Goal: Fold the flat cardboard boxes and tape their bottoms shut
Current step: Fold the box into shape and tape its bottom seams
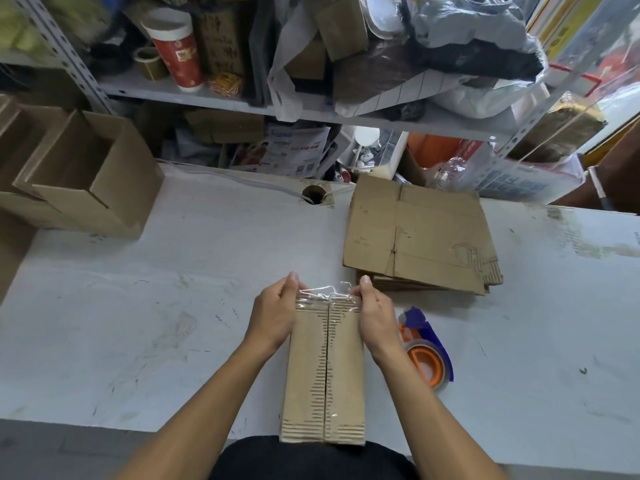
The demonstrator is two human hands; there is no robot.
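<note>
Closest to me, a folded cardboard box (323, 372) stands on the near edge of the white table (138, 323), its bottom flaps facing up and meeting along a centre seam; clear tape (327, 299) runs along that seam, and its far end lies crumpled and shiny over the box's far edge. My left hand (273, 317) lies along the box's left side with the fingers curled over the far left corner, holding the box and pressing on the tape there; my right hand (375, 315) mirrors it on the right side, thumb and fingers curled round the far right corner and touching the tape's end; both hands grip the box, neither is spread open. Just beside my right wrist, touching the table, sits a tape dispenser (424, 355) with an orange core and a blue frame; it lies apart from the box. Farther back on the right, a stack of flat cardboard boxes (419, 237) rests on the table, the top sheet torn near its right corner. At the far left, folded boxes (90, 181) stand open-topped at the table's edge. Between them, near the back edge, I see a round cable hole (314, 195). Beyond the table, a metal shelf (194, 95) holds a red canister (178, 50), a tape roll (149, 62), bags and papers.
</note>
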